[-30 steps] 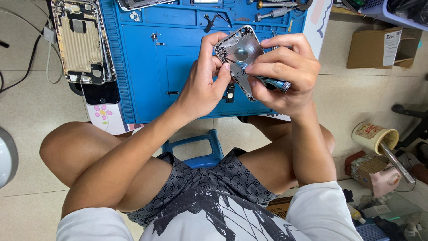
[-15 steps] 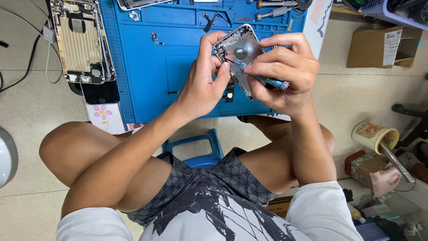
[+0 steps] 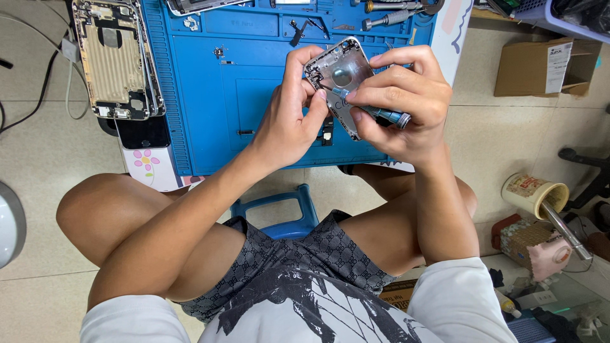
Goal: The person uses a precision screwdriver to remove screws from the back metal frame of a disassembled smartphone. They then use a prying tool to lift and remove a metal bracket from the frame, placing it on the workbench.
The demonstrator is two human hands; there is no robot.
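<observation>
My left hand (image 3: 289, 121) grips the left edge of a grey phone back housing (image 3: 342, 77), holding it tilted above the blue work mat (image 3: 210, 95). A small screwdriver (image 3: 375, 111) with a blue-grey handle sits in my right hand (image 3: 400, 105), pinched between thumb and fingers. Its tip touches the housing's inner face near the upper left edge. My right hand also covers the lower right part of the housing.
Another opened phone housing (image 3: 114, 60) lies on a stack at the mat's left. Small screws and parts (image 3: 219, 51) sit on the mat, tools (image 3: 391, 9) along its far edge. A cardboard box (image 3: 540, 67) and a cup (image 3: 534, 194) stand on the floor at right. A blue stool (image 3: 279, 209) is under me.
Both hands stay in place on the housing; the screwdriver tip has shifted only slightly.
</observation>
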